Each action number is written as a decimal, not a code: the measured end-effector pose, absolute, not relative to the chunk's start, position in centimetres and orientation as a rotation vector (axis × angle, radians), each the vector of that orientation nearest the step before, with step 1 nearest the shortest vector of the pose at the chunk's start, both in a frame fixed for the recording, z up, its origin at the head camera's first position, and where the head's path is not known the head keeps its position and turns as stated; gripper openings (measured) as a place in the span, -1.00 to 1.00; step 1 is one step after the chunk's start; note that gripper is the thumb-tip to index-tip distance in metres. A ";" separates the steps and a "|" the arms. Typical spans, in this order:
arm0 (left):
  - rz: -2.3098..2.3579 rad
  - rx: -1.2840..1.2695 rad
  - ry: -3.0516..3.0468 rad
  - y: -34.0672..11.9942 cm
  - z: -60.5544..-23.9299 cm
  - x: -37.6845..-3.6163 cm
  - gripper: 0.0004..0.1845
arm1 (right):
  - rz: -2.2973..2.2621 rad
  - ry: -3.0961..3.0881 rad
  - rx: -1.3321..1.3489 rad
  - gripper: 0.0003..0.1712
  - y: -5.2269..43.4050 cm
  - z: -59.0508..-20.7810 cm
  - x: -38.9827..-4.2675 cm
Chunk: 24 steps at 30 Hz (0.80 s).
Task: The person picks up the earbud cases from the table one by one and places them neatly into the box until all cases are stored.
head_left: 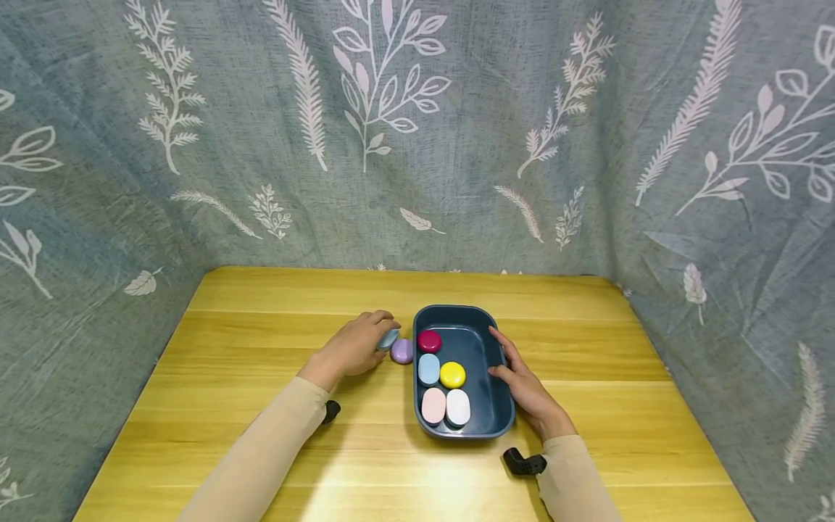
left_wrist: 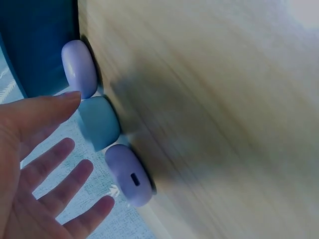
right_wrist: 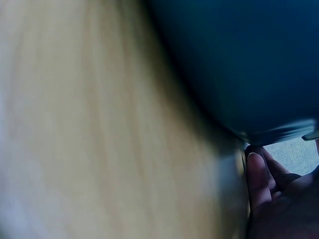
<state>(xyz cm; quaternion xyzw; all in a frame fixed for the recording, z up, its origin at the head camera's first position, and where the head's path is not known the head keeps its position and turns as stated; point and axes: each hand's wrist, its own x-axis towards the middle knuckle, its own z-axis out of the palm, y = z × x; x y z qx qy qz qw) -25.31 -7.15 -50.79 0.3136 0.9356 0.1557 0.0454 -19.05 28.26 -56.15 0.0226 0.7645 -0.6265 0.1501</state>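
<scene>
In the head view my left hand (head_left: 352, 344) reaches over a light blue earbud case (head_left: 388, 339). Beside that case, a round purple case (head_left: 402, 351) sits against the left wall of a dark blue tray (head_left: 475, 348). The left wrist view shows my thumb by the light blue case (left_wrist: 99, 123), the fingers spread and not closed round it. A second purple case (left_wrist: 128, 175) with a small slot lies past it, covered by the hand in the head view. My right hand (head_left: 530, 391) grips the tray's right wall, thumb over the rim.
Inside the tray, a red case (head_left: 429, 341), a blue case (head_left: 428, 370), a yellow case (head_left: 453, 375), a pink case (head_left: 433, 406) and a white case (head_left: 458, 408) fill the left and front. A patterned curtain (head_left: 457, 217) hangs behind the wooden table (head_left: 248, 348).
</scene>
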 end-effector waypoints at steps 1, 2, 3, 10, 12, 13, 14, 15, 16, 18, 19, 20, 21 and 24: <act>0.466 0.955 2.854 -7.1 -50.9 -25.4 -0.38 | -1.799 2.197 0.069 -0.14 28.3 -56.1 -19.0; 0.446 0.950 2.851 -7.1 -51.0 -25.4 -0.38 | -1.796 2.202 0.070 -0.14 28.3 -56.1 -19.0; 0.426 0.946 2.847 -7.0 -51.0 -25.5 -0.37 | -1.796 2.201 0.072 -0.14 28.3 -56.1 -19.0; 0.368 0.960 2.835 -6.8 -51.4 -25.8 -0.37 | -1.802 2.196 0.080 -0.14 28.2 -56.1 -19.0; 0.361 0.967 2.833 -6.8 -51.4 -25.9 -0.37 | -1.802 2.196 0.081 -0.14 28.2 -56.1 -19.0; 0.359 0.973 2.832 -6.8 -51.5 -26.0 -0.38 | -1.797 2.200 0.080 -0.14 28.2 -56.1 -19.0; 0.356 0.981 2.832 -6.8 -51.5 -26.1 -0.39 | -1.795 2.201 0.081 -0.14 28.2 -56.1 -19.0; 0.351 0.986 2.833 -6.8 -51.6 -26.1 -0.40 | -1.795 2.201 0.079 -0.14 28.2 -56.1 -19.0; 0.346 0.990 2.835 -6.8 -51.6 -26.2 -0.40 | -1.796 2.201 0.077 -0.14 28.2 -56.0 -19.0; 0.336 0.997 2.839 -6.8 -51.7 -26.4 -0.41 | -1.802 2.198 0.066 -0.14 28.2 -56.0 -19.0; 0.332 0.998 2.841 -6.8 -51.8 -26.5 -0.41 | -1.803 2.198 0.061 -0.14 28.2 -56.0 -19.0; 0.332 0.997 2.844 -6.8 -51.8 -26.5 -0.41 | -1.811 2.192 0.059 -0.14 28.1 -56.1 -19.0; 0.332 0.995 2.846 -6.8 -51.9 -26.6 -0.41 | -1.816 2.190 0.055 -0.13 28.1 -56.1 -19.0; 0.344 0.991 2.847 -6.8 -52.0 -26.8 -0.42 | -1.824 2.181 0.046 -0.13 28.1 -56.0 -18.9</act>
